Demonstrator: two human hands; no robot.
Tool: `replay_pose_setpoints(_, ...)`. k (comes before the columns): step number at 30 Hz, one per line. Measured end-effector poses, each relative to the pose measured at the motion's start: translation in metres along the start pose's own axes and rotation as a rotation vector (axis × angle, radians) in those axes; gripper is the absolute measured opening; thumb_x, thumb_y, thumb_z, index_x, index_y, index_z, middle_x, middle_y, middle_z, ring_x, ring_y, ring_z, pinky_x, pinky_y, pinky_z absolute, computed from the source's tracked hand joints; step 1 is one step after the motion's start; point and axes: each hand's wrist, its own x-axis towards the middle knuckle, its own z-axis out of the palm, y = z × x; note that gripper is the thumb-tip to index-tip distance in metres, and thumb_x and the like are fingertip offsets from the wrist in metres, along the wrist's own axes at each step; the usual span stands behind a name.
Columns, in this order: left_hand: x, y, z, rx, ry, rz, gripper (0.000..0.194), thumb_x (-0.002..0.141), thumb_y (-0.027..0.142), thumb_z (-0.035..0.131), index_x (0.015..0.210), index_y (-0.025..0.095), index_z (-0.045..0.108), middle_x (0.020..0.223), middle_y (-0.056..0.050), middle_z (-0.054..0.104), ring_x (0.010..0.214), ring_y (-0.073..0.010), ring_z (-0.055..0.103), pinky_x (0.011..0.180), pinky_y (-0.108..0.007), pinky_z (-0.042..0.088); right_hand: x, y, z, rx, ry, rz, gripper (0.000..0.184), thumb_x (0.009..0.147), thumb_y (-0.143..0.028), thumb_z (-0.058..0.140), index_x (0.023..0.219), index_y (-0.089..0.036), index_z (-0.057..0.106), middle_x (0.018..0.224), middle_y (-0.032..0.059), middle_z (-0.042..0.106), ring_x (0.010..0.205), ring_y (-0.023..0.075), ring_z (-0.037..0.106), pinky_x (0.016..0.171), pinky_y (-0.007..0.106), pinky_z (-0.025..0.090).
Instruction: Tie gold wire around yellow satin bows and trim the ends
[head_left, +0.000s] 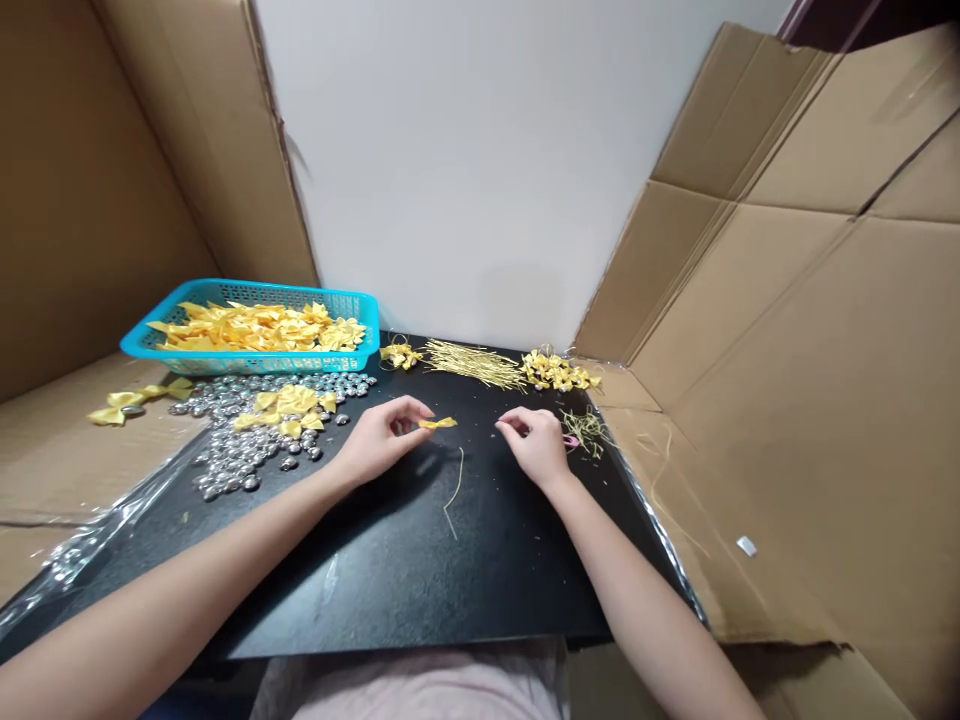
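My left hand pinches a small yellow ribbon bow between thumb and fingertips, a little above the black table. My right hand is to the right of it, thumb and fingertips pressed together. Whatever those right fingertips hold, if anything, is too small to make out. Below and between the hands shows a single thin gold cord, slightly bent. Just behind my right hand a pink-handled tool is partly hidden, beside a tangle of gold cord scraps.
A blue basket of yellow bows stands at the back left. Silver bells or beads are spread before it, with loose yellow bows on top. Cut gold cords lie at the back between two finished-looking bow piles. Cardboard walls flank the table.
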Motion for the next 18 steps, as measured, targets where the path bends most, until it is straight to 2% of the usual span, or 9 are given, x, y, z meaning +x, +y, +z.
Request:
replay_pose_setpoints(1, 0.002, -0.008, 0.005, 0.002, -0.063, -0.020, 0.019, 0.084, 0.031, 0.056, 0.094, 0.018, 0.065, 0.074, -0.001, 0.072, 0.060, -0.0158, 0.060, 0.055, -0.027, 0.046, 0.001, 0.006, 0.003, -0.030, 0.003, 0.060, 0.011, 0.081, -0.014, 0.066, 0.087, -0.021, 0.071, 0.089, 0.0056, 0.073, 0.087, 0.0227, 0.064, 0.088, 0.042, 0.044)
replay_pose_setpoints(3, 0.003, -0.019, 0.012, 0.009, -0.141, -0.027, 0.025, 0.082, 0.031, 0.055, 0.101, 0.019, 0.066, 0.074, 0.000, 0.071, 0.061, -0.0159, 0.061, 0.058, -0.026, 0.048, 0.001, 0.011, 0.004, -0.078, 0.021, 0.116, 0.035, 0.077, -0.009, 0.066, 0.111, -0.021, 0.068, 0.121, 0.0129, 0.065, 0.115, 0.0306, 0.054, 0.096, 0.050, 0.040)
replay_pose_setpoints(5, 0.002, -0.023, 0.016, 0.044, -0.160, -0.013, 0.024, 0.083, 0.029, 0.051, 0.097, 0.021, 0.069, 0.075, 0.000, 0.072, 0.067, -0.0174, 0.062, 0.065, -0.028, 0.049, -0.003, 0.005, 0.003, -0.078, -0.059, 0.059, 0.045, 0.077, -0.010, 0.068, 0.119, -0.023, 0.064, 0.134, 0.0128, 0.056, 0.125, 0.0308, 0.045, 0.100, 0.050, 0.036)
replay_pose_setpoints(8, 0.000, -0.024, 0.017, 0.134, -0.117, -0.022, 0.024, 0.085, 0.029, 0.049, 0.087, 0.021, 0.072, 0.089, -0.006, 0.073, 0.085, -0.0244, 0.062, 0.080, -0.039, 0.048, -0.011, -0.012, 0.003, 0.062, -0.376, -0.259, 0.020, 0.081, -0.023, 0.074, 0.100, -0.026, 0.071, 0.115, 0.0050, 0.064, 0.112, 0.0224, 0.051, 0.099, 0.042, 0.036)
replay_pose_setpoints(10, -0.001, -0.023, 0.017, 0.200, -0.050, -0.041, 0.028, 0.086, 0.030, 0.049, 0.099, 0.018, 0.071, 0.109, -0.014, 0.068, 0.101, -0.0327, 0.057, 0.087, -0.049, 0.045, -0.016, -0.022, 0.006, 0.152, -0.541, -0.418, 0.017, 0.078, -0.033, 0.079, 0.092, -0.026, 0.072, 0.104, 0.0021, 0.064, 0.106, 0.0193, 0.052, 0.100, 0.040, 0.034)
replay_pose_setpoints(12, -0.002, -0.023, 0.017, 0.250, 0.015, -0.057, 0.037, 0.086, 0.030, 0.050, 0.117, 0.015, 0.064, 0.127, -0.020, 0.057, 0.115, -0.0390, 0.048, 0.092, -0.057, 0.040, -0.020, -0.029, 0.010, 0.185, -0.619, -0.465, 0.023, 0.075, -0.037, 0.081, 0.093, -0.025, 0.072, 0.102, 0.0015, 0.063, 0.104, 0.0184, 0.050, 0.099, 0.039, 0.033)
replay_pose_setpoints(14, -0.003, -0.022, 0.016, 0.292, 0.061, -0.029, 0.042, 0.087, 0.028, 0.050, 0.126, 0.015, 0.058, 0.135, -0.021, 0.050, 0.122, -0.0392, 0.044, 0.097, -0.058, 0.037, -0.022, -0.032, 0.015, 0.182, -0.662, -0.471, 0.022, 0.075, -0.038, 0.080, 0.092, -0.025, 0.073, 0.100, 0.0010, 0.063, 0.103, 0.0180, 0.049, 0.098, 0.039, 0.033)
replay_pose_setpoints(18, -0.005, -0.016, 0.013, 0.335, 0.068, 0.116, 0.030, 0.087, 0.026, 0.052, 0.115, 0.019, 0.061, 0.131, -0.016, 0.052, 0.121, -0.0342, 0.045, 0.099, -0.053, 0.038, -0.022, -0.036, 0.018, 0.168, -0.680, -0.452, 0.014, 0.080, -0.036, 0.076, 0.084, -0.023, 0.072, 0.096, 0.0003, 0.065, 0.102, 0.0179, 0.048, 0.095, 0.038, 0.032)
